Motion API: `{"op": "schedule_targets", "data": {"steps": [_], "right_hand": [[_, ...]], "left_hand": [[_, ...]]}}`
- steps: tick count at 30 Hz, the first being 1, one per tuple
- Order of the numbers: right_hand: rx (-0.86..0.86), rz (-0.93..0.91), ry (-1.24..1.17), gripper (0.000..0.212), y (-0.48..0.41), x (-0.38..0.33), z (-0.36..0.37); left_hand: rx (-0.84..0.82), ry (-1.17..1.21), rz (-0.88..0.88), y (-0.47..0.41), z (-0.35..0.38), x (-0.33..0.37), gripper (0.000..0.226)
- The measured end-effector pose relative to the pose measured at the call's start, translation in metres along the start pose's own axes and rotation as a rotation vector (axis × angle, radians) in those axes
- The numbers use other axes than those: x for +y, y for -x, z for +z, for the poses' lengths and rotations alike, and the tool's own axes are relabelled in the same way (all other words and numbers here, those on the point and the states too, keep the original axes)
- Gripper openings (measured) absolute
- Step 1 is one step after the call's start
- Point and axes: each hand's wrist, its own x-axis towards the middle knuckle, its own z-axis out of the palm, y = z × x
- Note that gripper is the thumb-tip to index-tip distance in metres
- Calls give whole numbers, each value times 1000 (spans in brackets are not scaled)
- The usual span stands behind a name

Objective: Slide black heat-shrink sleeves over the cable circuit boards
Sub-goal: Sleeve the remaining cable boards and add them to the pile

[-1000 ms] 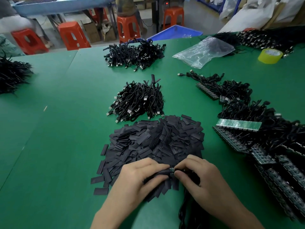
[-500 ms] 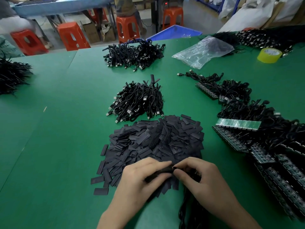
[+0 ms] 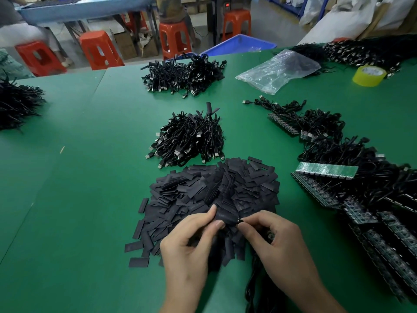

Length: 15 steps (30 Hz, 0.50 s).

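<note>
Head view catches the fitting step itself. The left hand (image 3: pixel 189 242) pinches a flat black heat-shrink sleeve (image 3: pixel 225 216) between thumb and forefinger. The right hand (image 3: pixel 277 242) pinches the end of a small circuit board (image 3: pixel 239 220) at the sleeve's right mouth, where only a dark tip with a small glint shows. Both hands work at 6 o'clock on the green matte counter (image 3: pixel 79 199), above the near edge of a heap of loose black sleeves (image 3: pixel 214 190). A thin black cable (image 3: pixel 255 279) trails from under the right hand toward the bottom edge. How deep the board sits inside I cannot tell. The next move probably calls for a straight push along the sleeve's length while the left fingers squeeze its edges lightly, since a flattened tube tends to close and the board's corners could snag its lip. The sleeves look thin, dull and pliable, each a short rectangle pressed flat. At 12 o'clock lies a bundle of glossy black cables with metal plugs (image 3: pixel 189 141), with sleeved ends poking up from it. At 3 o'clock rigid green circuit-board strips (image 3: pixel 327 169) rest on tangled cables.
</note>
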Motion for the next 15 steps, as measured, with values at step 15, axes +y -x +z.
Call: {"op": "schedule_targets", "data": {"steps": [15], "right_hand": [[85,-70,-20,15,1,-2,9]], "left_hand": [[106,271,-289,4,12,5,32]]}}
